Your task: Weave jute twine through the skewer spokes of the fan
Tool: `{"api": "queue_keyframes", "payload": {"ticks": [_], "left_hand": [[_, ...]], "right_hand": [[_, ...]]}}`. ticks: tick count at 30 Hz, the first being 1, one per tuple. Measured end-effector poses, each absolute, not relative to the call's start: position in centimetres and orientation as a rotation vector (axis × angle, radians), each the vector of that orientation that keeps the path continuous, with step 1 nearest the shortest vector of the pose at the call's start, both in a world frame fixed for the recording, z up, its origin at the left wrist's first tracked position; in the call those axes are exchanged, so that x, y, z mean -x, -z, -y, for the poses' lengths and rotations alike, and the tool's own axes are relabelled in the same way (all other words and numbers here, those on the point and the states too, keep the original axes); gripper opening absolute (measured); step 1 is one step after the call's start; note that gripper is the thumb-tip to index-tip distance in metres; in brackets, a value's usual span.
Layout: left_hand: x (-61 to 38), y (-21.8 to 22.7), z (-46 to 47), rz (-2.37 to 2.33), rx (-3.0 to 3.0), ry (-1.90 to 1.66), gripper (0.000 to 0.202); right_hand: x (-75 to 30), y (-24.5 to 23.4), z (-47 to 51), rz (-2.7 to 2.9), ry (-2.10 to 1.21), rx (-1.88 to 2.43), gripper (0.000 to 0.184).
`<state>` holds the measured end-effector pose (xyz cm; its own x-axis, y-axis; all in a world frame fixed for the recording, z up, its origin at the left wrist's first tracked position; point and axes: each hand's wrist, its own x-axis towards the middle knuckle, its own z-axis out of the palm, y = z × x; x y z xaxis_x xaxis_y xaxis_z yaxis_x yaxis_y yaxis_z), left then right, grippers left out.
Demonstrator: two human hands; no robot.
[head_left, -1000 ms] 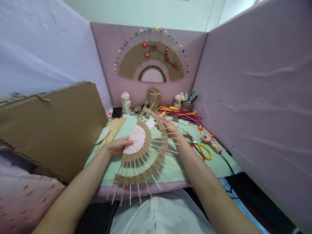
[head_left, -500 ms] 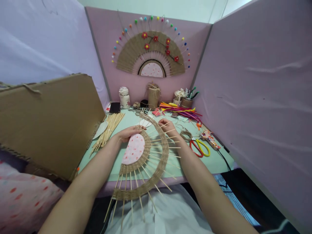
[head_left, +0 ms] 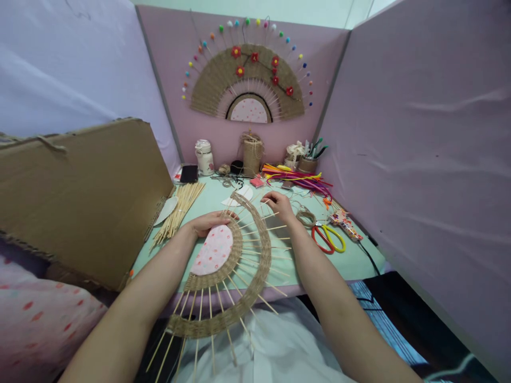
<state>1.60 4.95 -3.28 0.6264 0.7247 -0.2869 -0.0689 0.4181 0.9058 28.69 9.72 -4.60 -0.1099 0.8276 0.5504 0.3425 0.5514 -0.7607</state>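
Two hands are working btw. centre and upper centre of the frame. L hand (head_left: 213,221) is clamping the woven fan (head_left: 238,246) at the top end of its inner band, thumb lying by the dotted half-disc (head_left: 213,250). R hand (head_left: 278,206) is holding its thumb and fingertips together just off the outer band (head_left: 265,255), upper R of it; can't tell if a strand is btw. them.

Fan is lying L and below the R fingertips, its long axis running from upper centre down to lower L, sticks fanning out R and toward the bottom edge. For the upper outer band, R hand is sitting nearer; for the inner band, L is.

Further out, twine coil (head_left: 309,225) and scissors (head_left: 328,238) are resting R of the R wrist, stick bundle (head_left: 181,210) is lying at centre L, and a flowered fan (head_left: 261,72) is hanging up top.
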Motion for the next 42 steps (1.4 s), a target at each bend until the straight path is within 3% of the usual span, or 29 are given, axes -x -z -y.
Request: {"api": "queue_keyframes", "payload": {"ticks": [10,21,36,42], "left_hand": [[-1.7,2.9,-4.7,-0.761,-1.041,-0.535,0.043],[-1.9,2.9,-4.4,-0.75,-1.133,-0.451,0.038],[-2.7,2.9,-4.1,-0.65,-1.14,-0.415,0.038],[-3.4,2.4,-4.3,-0.614,-1.132,-0.451,0.043]], "right_hand": [[-29.0,4.0,-9.4,1.675,-0.364,1.001,0.026],[-29.3,3.2,-8.9,1.803,-0.085,0.868,0.016],[-26.8,5.1,-9.1,1.569,-0.992,0.983,0.019],[-25.2,4.7,-7.9,1.456,-1.109,0.94,0.023]]}}
